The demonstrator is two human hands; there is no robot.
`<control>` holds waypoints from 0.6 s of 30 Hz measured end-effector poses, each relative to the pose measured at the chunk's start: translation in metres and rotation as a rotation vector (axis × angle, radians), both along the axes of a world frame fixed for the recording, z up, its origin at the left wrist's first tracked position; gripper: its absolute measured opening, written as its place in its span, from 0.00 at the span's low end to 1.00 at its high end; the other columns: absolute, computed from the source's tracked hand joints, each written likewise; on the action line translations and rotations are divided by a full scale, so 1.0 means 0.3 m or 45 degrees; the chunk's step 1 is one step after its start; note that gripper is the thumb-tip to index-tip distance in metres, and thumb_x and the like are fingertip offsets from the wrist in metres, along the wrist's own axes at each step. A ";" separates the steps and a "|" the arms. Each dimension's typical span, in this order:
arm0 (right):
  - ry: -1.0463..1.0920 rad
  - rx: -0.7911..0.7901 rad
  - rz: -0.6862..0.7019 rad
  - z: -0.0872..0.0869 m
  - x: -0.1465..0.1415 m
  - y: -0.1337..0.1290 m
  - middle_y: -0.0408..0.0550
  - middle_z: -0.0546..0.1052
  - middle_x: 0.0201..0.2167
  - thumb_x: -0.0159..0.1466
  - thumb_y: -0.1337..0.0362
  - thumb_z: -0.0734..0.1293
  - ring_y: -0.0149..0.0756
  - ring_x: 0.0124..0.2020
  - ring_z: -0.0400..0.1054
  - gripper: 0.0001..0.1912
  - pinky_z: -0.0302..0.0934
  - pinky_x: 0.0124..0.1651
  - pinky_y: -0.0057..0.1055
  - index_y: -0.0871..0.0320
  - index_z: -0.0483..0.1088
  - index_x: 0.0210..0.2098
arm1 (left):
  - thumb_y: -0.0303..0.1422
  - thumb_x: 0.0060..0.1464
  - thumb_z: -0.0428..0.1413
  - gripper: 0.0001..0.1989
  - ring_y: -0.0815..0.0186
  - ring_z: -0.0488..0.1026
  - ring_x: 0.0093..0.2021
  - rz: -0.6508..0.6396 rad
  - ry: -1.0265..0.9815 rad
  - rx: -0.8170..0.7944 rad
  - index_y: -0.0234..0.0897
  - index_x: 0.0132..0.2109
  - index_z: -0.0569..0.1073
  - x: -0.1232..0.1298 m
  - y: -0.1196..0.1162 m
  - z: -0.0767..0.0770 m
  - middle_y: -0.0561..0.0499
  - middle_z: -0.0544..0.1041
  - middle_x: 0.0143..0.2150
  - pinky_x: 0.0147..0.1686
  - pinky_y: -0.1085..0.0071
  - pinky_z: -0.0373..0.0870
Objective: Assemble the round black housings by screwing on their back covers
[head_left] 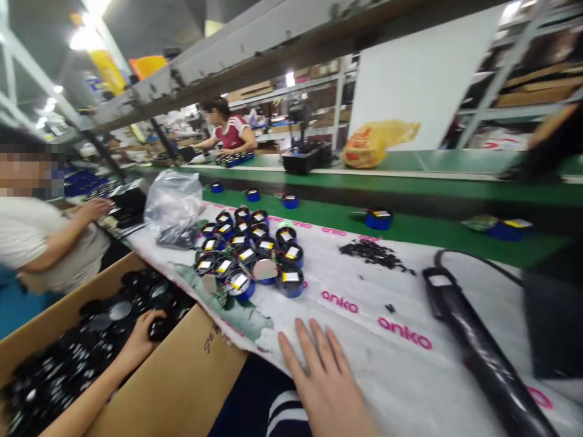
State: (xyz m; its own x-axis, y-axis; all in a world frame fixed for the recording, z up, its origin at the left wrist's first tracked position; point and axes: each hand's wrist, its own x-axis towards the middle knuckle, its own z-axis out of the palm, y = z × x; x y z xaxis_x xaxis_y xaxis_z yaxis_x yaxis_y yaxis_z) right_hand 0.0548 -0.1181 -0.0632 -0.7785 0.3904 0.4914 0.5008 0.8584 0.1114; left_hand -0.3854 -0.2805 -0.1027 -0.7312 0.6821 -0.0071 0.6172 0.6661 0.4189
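Observation:
Over the cardboard box at the left, my left hand is closed around a glossy black round part. Beneath it lies a heap of similar black parts; their exact kind is not clear. My right hand rests on the white printed sheet, palm down, fingers spread, with nothing in it. Beyond that hand stands a cluster of round blue-and-black units with wires and white-and-yellow labelled packs on top. Small green circuit boards hang at the near side of the cluster.
A black-wrapped tool with a cable lies at right, near small black pieces. Behind the cluster is a clear plastic bag. Blue units sit along the green belt. Co-workers sit at left and across the belt.

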 end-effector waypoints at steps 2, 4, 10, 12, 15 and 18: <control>-0.041 -0.006 -0.019 -0.010 0.009 0.000 0.60 0.65 0.64 0.64 0.65 0.66 0.62 0.63 0.61 0.31 0.62 0.60 0.55 0.55 0.60 0.66 | 0.34 0.63 0.58 0.16 0.55 0.73 0.54 0.166 -0.113 0.172 0.35 0.56 0.71 -0.019 -0.032 -0.014 0.43 0.72 0.58 0.51 0.52 0.73; -0.055 -0.043 -0.018 -0.024 0.016 0.006 0.58 0.62 0.66 0.62 0.66 0.66 0.61 0.65 0.57 0.34 0.59 0.62 0.55 0.53 0.57 0.67 | 0.35 0.63 0.58 0.16 0.57 0.75 0.49 0.314 -0.251 0.316 0.34 0.56 0.71 -0.033 -0.056 -0.022 0.44 0.74 0.54 0.47 0.55 0.76; -0.012 -0.083 0.043 -0.077 0.037 0.033 0.55 0.62 0.67 0.59 0.66 0.64 0.60 0.66 0.56 0.43 0.56 0.62 0.55 0.49 0.46 0.71 | 0.35 0.64 0.57 0.14 0.62 0.77 0.41 0.618 -0.608 0.680 0.34 0.53 0.72 -0.038 -0.065 -0.001 0.46 0.76 0.48 0.39 0.63 0.78; -0.007 -0.029 0.049 -0.090 0.044 0.041 0.56 0.63 0.66 0.57 0.67 0.63 0.61 0.65 0.57 0.45 0.57 0.61 0.55 0.50 0.45 0.71 | 0.35 0.64 0.57 0.13 0.63 0.77 0.40 0.651 -0.668 0.796 0.33 0.53 0.72 -0.029 -0.057 0.030 0.46 0.76 0.48 0.38 0.63 0.78; -0.040 0.088 0.100 -0.100 0.048 0.054 0.60 0.63 0.65 0.57 0.69 0.63 0.63 0.63 0.59 0.42 0.59 0.58 0.56 0.54 0.49 0.70 | 0.34 0.64 0.57 0.13 0.63 0.77 0.40 0.669 -0.694 0.951 0.33 0.52 0.72 -0.010 -0.052 0.101 0.46 0.77 0.47 0.38 0.63 0.78; -0.029 0.079 0.092 -0.087 0.035 0.056 0.60 0.65 0.64 0.58 0.71 0.63 0.63 0.62 0.61 0.38 0.61 0.58 0.56 0.54 0.55 0.68 | 0.34 0.64 0.57 0.12 0.64 0.77 0.39 0.654 -0.632 1.107 0.33 0.51 0.73 0.039 -0.049 0.216 0.47 0.77 0.45 0.37 0.64 0.78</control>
